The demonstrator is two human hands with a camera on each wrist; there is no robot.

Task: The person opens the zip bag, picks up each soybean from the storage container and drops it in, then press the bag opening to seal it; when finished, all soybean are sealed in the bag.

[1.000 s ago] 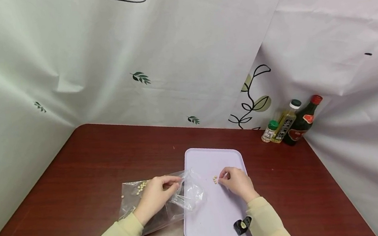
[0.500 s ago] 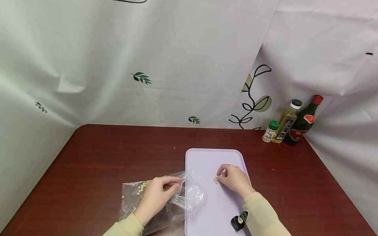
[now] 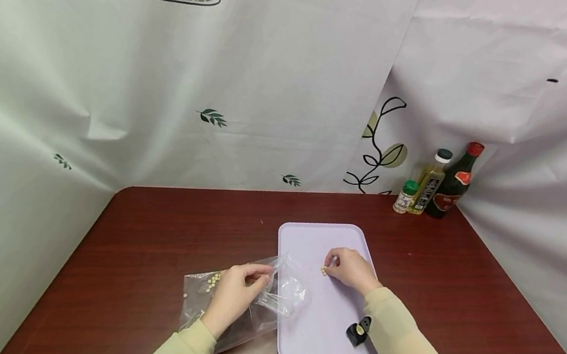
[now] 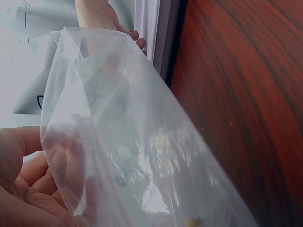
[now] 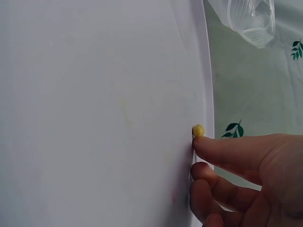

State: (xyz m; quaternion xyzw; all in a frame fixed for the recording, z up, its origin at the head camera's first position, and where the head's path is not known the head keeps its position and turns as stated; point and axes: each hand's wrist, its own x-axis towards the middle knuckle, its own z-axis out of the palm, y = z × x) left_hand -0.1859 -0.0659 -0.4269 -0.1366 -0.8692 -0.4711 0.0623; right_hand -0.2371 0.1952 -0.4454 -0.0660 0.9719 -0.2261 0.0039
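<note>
My left hand (image 3: pixel 239 290) pinches the open end of a clear plastic bag (image 3: pixel 285 303), whose mouth lies over the left rim of a lilac tray (image 3: pixel 318 340). Several pale yellow soybeans (image 3: pixel 213 280) show through the bag's far left part. On the tray, my right hand (image 3: pixel 350 268) has its thumb and fingers curled close round a few loose soybeans (image 3: pixel 323 271). In the right wrist view, one soybean (image 5: pixel 199 130) sits against the thumb tip; any others are hidden by the fingers.
A single bean (image 3: pixel 185 296) is near the bag's left edge. At the back right corner of the brown table (image 3: pixel 198 224) stand a green-capped shaker (image 3: pixel 403 199), an oil bottle (image 3: pixel 427 187) and a dark red-capped bottle (image 3: pixel 451 186). A printed white curtain rises behind.
My right hand has shifted slightly, its fingers curling closer to the beans on the tray. Fewer beans show beside it now. My left hand and the bag have stayed in place.
</note>
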